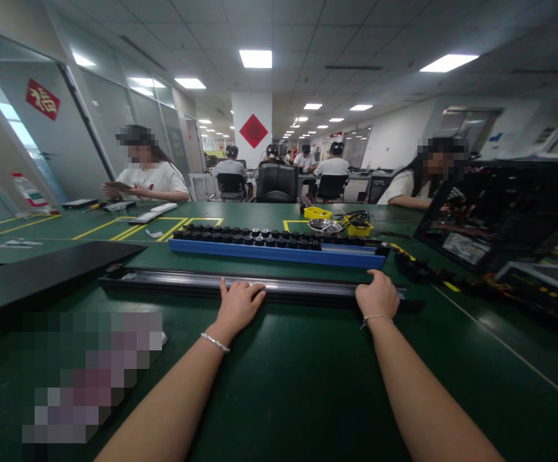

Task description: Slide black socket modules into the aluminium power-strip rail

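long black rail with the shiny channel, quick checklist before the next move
1. Left bare hand on the long black rail with a shiny channel: ok, near its middle.
2. Right bare hand on the rail: ok, toward its right end.
3. Rail apart from the long blue tray: ok, green tabletop shows between.
4. Front row of small black parts reaching the tray's right end: not ok, it stops short.
5. Firm grip on the rail: cannot tell.

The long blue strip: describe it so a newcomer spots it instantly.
On the green table, find the black channel under the left hand and right hand. Just beyond it, roughly parallel, lies the blue strip, topped with rows of small black parts. Its blue side sets it apart from the black channel.
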Demonstrator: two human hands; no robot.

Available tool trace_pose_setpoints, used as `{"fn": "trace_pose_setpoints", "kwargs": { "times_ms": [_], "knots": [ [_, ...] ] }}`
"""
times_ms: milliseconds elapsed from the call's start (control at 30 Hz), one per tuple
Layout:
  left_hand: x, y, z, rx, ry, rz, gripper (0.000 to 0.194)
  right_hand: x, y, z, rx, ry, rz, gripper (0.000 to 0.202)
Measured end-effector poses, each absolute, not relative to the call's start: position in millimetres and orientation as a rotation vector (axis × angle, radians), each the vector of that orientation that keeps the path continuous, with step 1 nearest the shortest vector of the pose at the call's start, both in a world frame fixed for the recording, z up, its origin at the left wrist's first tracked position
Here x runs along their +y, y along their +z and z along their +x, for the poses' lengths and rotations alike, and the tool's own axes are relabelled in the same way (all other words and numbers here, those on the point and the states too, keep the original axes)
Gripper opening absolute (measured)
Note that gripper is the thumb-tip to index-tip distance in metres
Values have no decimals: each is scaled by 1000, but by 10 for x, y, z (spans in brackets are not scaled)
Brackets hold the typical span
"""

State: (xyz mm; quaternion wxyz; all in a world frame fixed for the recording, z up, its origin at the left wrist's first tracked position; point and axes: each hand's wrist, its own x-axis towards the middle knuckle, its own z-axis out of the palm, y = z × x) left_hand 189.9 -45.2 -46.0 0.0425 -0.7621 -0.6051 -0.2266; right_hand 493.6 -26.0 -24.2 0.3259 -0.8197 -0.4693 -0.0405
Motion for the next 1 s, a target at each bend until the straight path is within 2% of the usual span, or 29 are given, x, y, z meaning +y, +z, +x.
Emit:
{"fn": "trace_pose_setpoints", "kwargs": {
  "times_ms": [1000],
  "knots": [
    [-470,-411,1912,-1895,-643,-2346,34,-255,-253,5167,-1126,-157,-2182,42]
  ]
}}
